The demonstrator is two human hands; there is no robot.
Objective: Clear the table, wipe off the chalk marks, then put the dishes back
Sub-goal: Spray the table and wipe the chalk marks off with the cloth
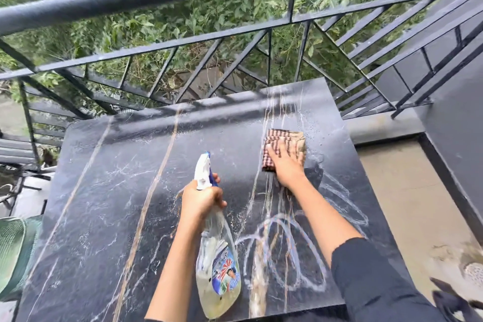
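Observation:
A black marble table [104,191] with pale veins fills the middle of the view. White chalk marks [282,243] loop across its near right part, smeared and wet. My left hand [201,201] grips the neck of a clear spray bottle [218,264] with a white and blue nozzle, held above the table's middle. My right hand [285,165] presses flat on a folded checkered cloth [286,140] at the table's far right, where the surface is wet.
A black metal railing [183,44] runs behind the table with green bushes beyond it. A green mesh chair [13,251] stands at the left. The concrete floor [407,191] lies to the right, next to a dark wall [457,117].

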